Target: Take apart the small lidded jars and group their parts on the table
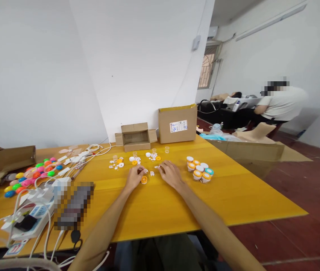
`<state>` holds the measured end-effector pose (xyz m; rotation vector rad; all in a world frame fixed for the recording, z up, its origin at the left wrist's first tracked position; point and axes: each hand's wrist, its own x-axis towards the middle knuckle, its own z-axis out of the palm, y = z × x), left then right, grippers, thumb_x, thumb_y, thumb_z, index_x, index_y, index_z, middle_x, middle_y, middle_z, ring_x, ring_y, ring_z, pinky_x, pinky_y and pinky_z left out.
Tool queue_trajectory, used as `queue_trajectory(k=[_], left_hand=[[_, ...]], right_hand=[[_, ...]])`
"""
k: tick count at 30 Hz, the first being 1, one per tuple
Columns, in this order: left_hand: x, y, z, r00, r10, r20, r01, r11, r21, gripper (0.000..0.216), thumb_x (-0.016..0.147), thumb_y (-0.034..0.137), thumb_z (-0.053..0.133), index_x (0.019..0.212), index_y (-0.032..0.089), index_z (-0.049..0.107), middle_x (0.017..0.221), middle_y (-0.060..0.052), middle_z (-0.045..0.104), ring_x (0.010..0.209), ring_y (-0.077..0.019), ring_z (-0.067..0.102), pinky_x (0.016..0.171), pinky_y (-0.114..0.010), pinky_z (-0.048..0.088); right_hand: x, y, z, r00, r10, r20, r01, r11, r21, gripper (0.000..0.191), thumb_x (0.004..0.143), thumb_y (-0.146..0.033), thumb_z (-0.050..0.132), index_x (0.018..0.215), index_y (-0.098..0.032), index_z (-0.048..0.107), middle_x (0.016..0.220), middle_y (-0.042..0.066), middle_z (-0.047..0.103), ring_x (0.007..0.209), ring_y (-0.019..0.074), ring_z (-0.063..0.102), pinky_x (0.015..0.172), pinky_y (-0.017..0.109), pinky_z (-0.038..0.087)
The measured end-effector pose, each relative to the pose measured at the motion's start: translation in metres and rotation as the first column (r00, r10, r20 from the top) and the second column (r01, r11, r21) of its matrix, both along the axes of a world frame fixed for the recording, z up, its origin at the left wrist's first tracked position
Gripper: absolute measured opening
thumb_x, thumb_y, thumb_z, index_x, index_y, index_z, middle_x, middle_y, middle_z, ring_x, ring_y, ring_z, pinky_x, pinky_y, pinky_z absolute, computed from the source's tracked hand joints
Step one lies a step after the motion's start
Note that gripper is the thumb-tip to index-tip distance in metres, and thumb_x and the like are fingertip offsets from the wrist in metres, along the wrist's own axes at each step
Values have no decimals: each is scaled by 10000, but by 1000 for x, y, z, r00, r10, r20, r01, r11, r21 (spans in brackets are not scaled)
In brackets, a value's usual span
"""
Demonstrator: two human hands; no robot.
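My left hand (134, 177) pinches a small white plastic part (146, 171) between thumb and fingertips. Just below its fingertips an orange round cap (144, 180) lies on the yellow table (171, 210). Across from it, the fingers of my right hand (171, 174) close on another small white piece (156, 167), too small to name. A white wheel-like part (152, 173) rests on the table between both hands. Beyond them are loose white discs and parts (121, 165), orange rings (158, 158) and clear plastic cups (167, 149).
Several capped clear jars (202, 171) stand in a group at right. An open small carton (135, 141) and a closed cardboard box (177, 124) stand at the back. Colourful balls (32, 175), a power strip (32, 220) and cables are at left. Another person (284, 103) sits far right.
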<state>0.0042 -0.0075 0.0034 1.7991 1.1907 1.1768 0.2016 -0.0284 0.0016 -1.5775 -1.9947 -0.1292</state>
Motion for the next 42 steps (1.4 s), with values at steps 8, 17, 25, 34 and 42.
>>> queue_trajectory(k=[8, 17, 25, 34, 42], left_hand=[[1, -1, 1, 998, -11, -68, 11, 1000, -3, 91, 750, 241, 625, 736, 192, 700, 738, -28, 746, 706, -192, 682, 701, -299, 536], [-2, 0, -3, 997, -50, -58, 53, 998, 42, 178, 799, 311, 597, 764, 183, 716, 731, -36, 738, 684, -194, 655, 697, -310, 522], [-2, -4, 4, 992, -71, -104, 75, 997, 32, 298, 856, 417, 522, 718, 182, 642, 680, -12, 675, 662, -178, 603, 681, -286, 474], [-5, -8, 8, 966, -144, -214, 163, 984, 73, 414, 902, 507, 477, 663, 182, 572, 646, 13, 612, 644, -157, 545, 635, -260, 416], [-5, -6, 6, 965, -146, -219, 166, 983, 73, 409, 894, 519, 478, 669, 197, 592, 666, 5, 629, 664, -168, 555, 661, -268, 419]], right_hand=[[-2, -4, 6, 994, 67, 88, -60, 994, -88, 204, 918, -304, 549, 917, -212, 731, 1023, 87, 695, 962, 202, 638, 872, 296, 473], [-9, -8, 0, 947, 315, 58, -316, 949, 7, 262, 947, -266, 512, 1169, -241, 648, 1167, 90, 651, 1059, 214, 599, 922, 347, 474], [-11, -2, -10, 900, 420, 113, -424, 906, 7, 305, 973, -211, 447, 1182, -228, 669, 1135, 94, 676, 1042, 208, 589, 914, 361, 489], [-8, 3, -11, 930, 349, 117, -350, 937, -10, 313, 953, -147, 458, 1126, -242, 701, 1108, 76, 706, 999, 197, 614, 875, 323, 496], [9, 5, -3, 966, 171, 193, -156, 984, -89, 345, 913, -85, 454, 1057, -252, 719, 1052, 76, 725, 993, 213, 628, 837, 306, 488]])
